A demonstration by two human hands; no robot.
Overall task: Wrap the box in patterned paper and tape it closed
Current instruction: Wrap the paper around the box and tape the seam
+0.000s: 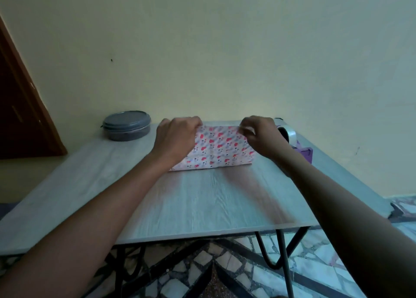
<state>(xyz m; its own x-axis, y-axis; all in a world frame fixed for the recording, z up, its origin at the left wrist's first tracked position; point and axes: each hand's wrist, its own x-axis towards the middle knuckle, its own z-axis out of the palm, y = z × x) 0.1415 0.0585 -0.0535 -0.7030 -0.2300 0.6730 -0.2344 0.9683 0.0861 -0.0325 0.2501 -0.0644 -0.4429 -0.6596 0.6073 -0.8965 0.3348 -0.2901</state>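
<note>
A box covered in white paper with red and blue hearts (219,149) lies on the grey wood-grain table (202,201), toward its far edge. My left hand (176,137) grips the paper at the box's far left corner, fingers curled over the top edge. At the far right corner my right hand (262,135) pinches the paper's upper edge. Both forearms reach across the table from the near side. A roll of clear tape on a purple dispenser (297,142) stands just right of my right hand, partly hidden by it.
A round grey lidded container (126,125) sits at the table's far left corner. A pale yellow wall rises right behind the table. A brown door is at the left. Black hairpin legs and a patterned tile floor show below the near edge.
</note>
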